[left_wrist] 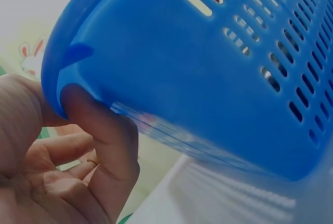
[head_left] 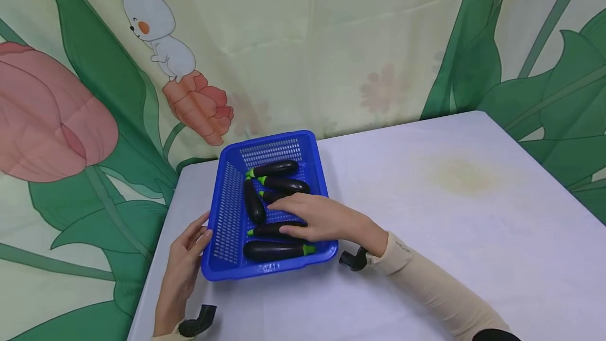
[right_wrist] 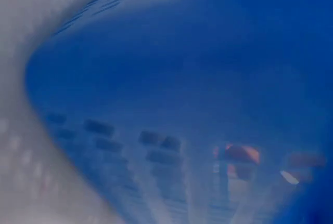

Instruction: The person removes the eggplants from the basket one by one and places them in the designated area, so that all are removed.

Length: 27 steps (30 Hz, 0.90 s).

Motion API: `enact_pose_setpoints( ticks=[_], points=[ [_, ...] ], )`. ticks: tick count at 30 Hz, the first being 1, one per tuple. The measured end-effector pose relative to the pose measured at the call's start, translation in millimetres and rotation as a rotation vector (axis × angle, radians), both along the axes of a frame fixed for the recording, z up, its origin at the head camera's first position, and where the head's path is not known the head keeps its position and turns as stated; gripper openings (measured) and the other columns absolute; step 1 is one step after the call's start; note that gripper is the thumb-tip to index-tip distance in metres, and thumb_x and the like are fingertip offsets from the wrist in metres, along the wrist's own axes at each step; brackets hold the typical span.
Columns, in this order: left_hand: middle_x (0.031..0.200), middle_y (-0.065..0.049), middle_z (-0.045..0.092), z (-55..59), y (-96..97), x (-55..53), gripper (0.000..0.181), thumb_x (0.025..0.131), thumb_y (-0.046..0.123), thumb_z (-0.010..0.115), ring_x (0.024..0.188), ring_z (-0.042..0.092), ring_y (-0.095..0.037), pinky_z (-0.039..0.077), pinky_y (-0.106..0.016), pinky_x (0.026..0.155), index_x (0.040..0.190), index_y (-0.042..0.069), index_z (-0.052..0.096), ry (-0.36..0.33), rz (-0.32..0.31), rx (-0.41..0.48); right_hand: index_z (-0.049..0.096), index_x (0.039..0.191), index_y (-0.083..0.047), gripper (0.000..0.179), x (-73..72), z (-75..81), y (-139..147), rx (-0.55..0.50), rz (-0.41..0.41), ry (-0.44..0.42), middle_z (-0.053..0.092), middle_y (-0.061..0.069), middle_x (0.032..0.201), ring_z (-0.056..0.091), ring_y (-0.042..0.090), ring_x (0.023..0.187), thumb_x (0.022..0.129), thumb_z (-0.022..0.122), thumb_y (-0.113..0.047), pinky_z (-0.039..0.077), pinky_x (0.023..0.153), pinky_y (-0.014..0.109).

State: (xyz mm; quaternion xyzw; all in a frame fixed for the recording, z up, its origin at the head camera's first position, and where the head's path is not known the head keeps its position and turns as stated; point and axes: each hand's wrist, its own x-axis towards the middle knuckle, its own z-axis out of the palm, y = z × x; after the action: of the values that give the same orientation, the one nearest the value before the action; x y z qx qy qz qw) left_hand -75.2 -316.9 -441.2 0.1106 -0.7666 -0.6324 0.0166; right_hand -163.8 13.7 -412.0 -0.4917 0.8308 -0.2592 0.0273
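Note:
Several dark eggplants (head_left: 253, 201) with green stem ends lie inside a blue plastic basket (head_left: 326, 193) with slotted walls. At the basket's left side, my left hand (head_left: 182, 259) grips the rim. The left wrist view shows the fingers of that hand (left_wrist: 99, 156) bent under the lip of the basket (left_wrist: 156, 52). My right hand (head_left: 322, 218) reaches in over the right rim, thumb and fingers spread. Its thumb overlaps one eggplant (head_left: 267, 229), and its fingertips are beside the upper ones. Only the basket's outer wall (right_wrist: 171, 73), blurred, fills the right wrist view.
The basket stands on a white-covered table (head_left: 426, 225), near its left and back edges. A faint yellowish stain (head_left: 461, 175) marks the cover at right. Behind hangs a cloth (head_left: 307, 41) printed with a rabbit, tulips and leaves.

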Motion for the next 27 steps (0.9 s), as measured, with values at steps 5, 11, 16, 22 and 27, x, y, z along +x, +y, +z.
enact_pose_setpoints(
  ticks=[5, 11, 16, 22, 27],
  points=[
    [0.107, 0.009, 0.063, -0.3, 4.0, 0.3, 0.056, 0.106, 0.026, 0.062, 0.098, 0.067, -0.005, 0.061, -0.021, 0.083, 0.158, 0.015, 0.045, -0.008, 0.013, 0.004, 0.056, 0.15, -0.019, 0.049, 0.9, 4.8, -9.9, 0.126, -0.004, 0.006, 0.06, 0.002, 0.152, 0.057, 0.021, 0.141, 0.107, 0.057, -0.043, 0.051, 0.114, 0.042],
    [0.105, 0.011, 0.065, -0.3, 3.0, 0.7, 0.056, 0.106, 0.027, 0.062, 0.098, 0.067, -0.005, 0.061, -0.021, 0.082, 0.158, 0.016, 0.045, -0.023, 0.025, -0.014, 0.056, 0.15, -0.018, 0.052, 2.5, 0.5, -20.1, 0.2, -0.001, 0.005, 0.06, 0.004, 0.151, 0.059, 0.022, 0.139, 0.106, 0.058, -0.045, 0.052, 0.113, 0.041],
    [0.105, 0.012, 0.066, -0.6, 3.2, -1.3, 0.057, 0.106, 0.028, 0.062, 0.098, 0.068, -0.005, 0.061, -0.022, 0.083, 0.159, 0.015, 0.044, -0.031, 0.012, -0.01, 0.057, 0.15, -0.019, 0.053, 2.2, -0.2, -20.7, 0.248, -0.016, 0.002, 0.064, 0.003, 0.148, 0.062, 0.02, 0.134, 0.105, 0.059, -0.046, 0.054, 0.11, 0.04],
    [0.104, 0.012, 0.066, 1.3, 1.6, -1.8, 0.056, 0.106, 0.027, 0.062, 0.096, 0.069, -0.005, 0.061, -0.021, 0.081, 0.158, 0.015, 0.044, -0.022, 0.018, -0.011, 0.056, 0.151, -0.02, 0.055, -1.5, -2.2, -26.4, 0.317, -0.005, 0.002, 0.065, 0.002, 0.146, 0.065, 0.019, 0.131, 0.104, 0.06, -0.048, 0.057, 0.105, 0.041],
    [0.103, 0.012, 0.067, 1.9, 2.2, -1.6, 0.056, 0.107, 0.025, 0.061, 0.096, 0.069, -0.005, 0.061, -0.021, 0.082, 0.159, 0.013, 0.043, -0.014, 0.014, 0.007, 0.058, 0.149, -0.02, 0.053, -4.0, 0.7, -29.5, 0.376, -0.008, -0.012, 0.066, 0.002, 0.144, 0.067, 0.019, 0.127, 0.103, 0.062, -0.047, 0.058, 0.105, 0.043]
  ],
)
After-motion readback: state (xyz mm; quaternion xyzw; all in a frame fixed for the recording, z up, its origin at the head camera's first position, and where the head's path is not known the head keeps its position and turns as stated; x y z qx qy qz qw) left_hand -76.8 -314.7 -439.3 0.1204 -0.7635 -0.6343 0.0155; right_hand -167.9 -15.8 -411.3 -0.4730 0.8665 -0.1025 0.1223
